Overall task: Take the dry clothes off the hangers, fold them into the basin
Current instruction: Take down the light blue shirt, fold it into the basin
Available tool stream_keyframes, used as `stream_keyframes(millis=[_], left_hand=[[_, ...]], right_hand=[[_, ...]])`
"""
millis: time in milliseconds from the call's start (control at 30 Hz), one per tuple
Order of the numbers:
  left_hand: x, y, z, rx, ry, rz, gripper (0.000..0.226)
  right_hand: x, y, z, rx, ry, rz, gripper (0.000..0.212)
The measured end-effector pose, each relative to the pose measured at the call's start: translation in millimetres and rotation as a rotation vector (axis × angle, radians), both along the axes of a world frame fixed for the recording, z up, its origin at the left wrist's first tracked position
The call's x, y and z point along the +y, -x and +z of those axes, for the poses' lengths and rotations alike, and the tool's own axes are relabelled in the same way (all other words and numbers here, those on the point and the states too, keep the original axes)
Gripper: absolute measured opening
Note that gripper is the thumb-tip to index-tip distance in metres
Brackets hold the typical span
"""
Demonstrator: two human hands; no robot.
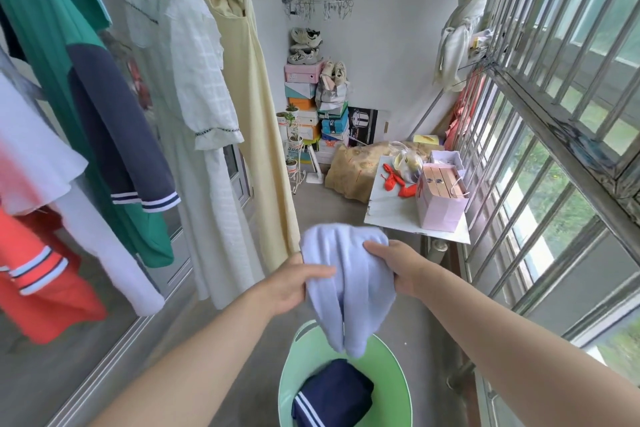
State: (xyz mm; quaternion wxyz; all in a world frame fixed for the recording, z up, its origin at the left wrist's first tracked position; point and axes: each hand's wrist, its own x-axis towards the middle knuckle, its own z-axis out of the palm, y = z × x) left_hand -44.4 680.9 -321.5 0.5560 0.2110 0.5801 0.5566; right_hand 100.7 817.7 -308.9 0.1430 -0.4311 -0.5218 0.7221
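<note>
Both hands up at mid-frame, holding a pale blue garment point(349, 288) between them. Left hand point(294, 282) pinches its left edge, thumb on top, fingers under the cloth. Right hand point(391, 265) grips the right edge, fingers curled into the fabric. The garment is bunched at the top and doubled over, with two lobes hanging down. Lower ends dangle just over the far rim of the green basin point(289, 367); can't tell if they touch it.

Basin sits on the floor below the hands. Inside it is one folded navy garment point(332, 392) with white stripes at one edge.

Hanging on the left, near to far: orange top point(41, 288), white-and-pink top point(31, 135), green dress point(45, 45) with navy sleeve, white dress point(194, 62), pale yellow dress point(249, 80).

Right side has a barred window point(554, 80). Beside it is a tabletop point(391, 211) carrying a pink box point(440, 208) and a red item point(398, 180). Stack of shoe boxes point(304, 94) against the far wall.
</note>
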Motion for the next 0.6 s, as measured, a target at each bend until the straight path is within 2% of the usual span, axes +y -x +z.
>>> stream_keyframes(millis=[133, 200, 500, 600], left_hand=[[1.7, -0.9, -8.3, 0.096, 0.040, 0.092, 0.058], [1.6, 1.2, -5.5, 0.058, 0.008, 0.084, 0.056], [2.5, 14.5, -3.3, -0.120, -0.088, 0.135, 0.070], [4.4, 16.6, -0.1, -0.162, -0.178, 0.086, 0.073]], right_hand=[[4.2, -8.1, -11.6, -0.086, -0.094, -0.051, 0.025], [7.7, -11.6, -12.6, -0.057, -0.069, -0.077, 0.022], [13.7, -14.3, -2.3, -0.050, 0.063, -0.105, 0.019], [14.9, -11.1, -0.9, -0.093, 0.089, -0.118, 0.029]])
